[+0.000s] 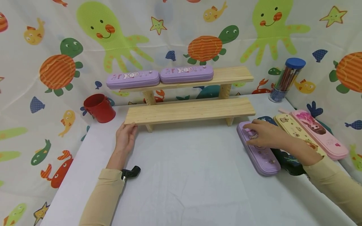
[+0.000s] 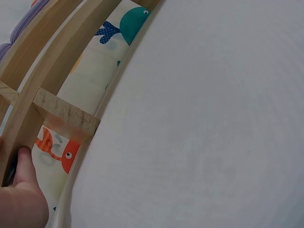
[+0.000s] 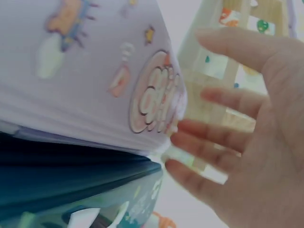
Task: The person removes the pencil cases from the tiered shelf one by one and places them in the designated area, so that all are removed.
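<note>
A two-tier wooden shelf stands at the back of the table. At the left end of its lower board, my left hand pinches the edge; the left wrist view shows the thumb against the board. My right hand hovers over a purple pencil case lying at the right. Its fingers are spread and loosely extended, close to the case with nothing held. Two more purple pencil cases, one on the left and one beside it, lie on the upper board.
Right of the purple case lie a dark pencil case, a yellow one and a pink one. Behind them stands a clear, blue-lidded jar of pencils. A red bucket sits left of the shelf. Patterned cloth hangs behind.
</note>
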`<act>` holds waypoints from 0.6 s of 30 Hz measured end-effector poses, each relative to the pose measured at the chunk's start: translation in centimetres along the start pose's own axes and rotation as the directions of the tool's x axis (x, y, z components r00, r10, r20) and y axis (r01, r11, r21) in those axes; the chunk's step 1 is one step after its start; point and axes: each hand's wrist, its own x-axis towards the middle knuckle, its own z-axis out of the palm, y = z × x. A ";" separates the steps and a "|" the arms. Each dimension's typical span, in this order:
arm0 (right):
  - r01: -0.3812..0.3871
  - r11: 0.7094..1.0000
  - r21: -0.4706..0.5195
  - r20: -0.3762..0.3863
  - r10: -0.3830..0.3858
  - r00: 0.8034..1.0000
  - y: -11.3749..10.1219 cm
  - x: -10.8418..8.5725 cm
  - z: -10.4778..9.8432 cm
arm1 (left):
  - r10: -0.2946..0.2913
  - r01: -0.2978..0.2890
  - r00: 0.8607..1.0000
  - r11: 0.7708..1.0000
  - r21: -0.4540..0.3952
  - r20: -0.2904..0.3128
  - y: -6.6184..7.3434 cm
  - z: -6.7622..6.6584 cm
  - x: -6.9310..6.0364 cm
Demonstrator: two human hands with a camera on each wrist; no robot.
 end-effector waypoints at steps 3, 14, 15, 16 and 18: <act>0.071 0.997 0.038 0.001 -0.071 0.997 -0.3 0.3 -0.3 | 0.001 -0.001 1.000 1.000 0.011 -0.003 0.1 0.0 -0.1; 0.248 0.964 0.097 -0.030 -0.246 0.969 -2.0 2.6 -2.0 | 0.014 -0.014 1.000 1.000 0.019 -0.013 0.0 0.1 0.0; 0.258 0.961 0.100 -0.036 -0.256 0.966 -2.2 3.0 -2.2 | 0.014 -0.014 1.000 1.000 0.017 -0.013 0.0 0.2 0.0; 0.271 0.958 0.098 -0.041 -0.268 0.963 -2.3 3.3 -2.4 | 0.013 -0.012 1.000 1.000 0.015 -0.012 0.0 0.2 0.0; 0.302 0.949 0.091 -0.056 -0.298 0.953 -2.5 4.0 -2.8 | 0.012 -0.012 1.000 1.000 0.015 -0.008 -0.1 0.2 0.1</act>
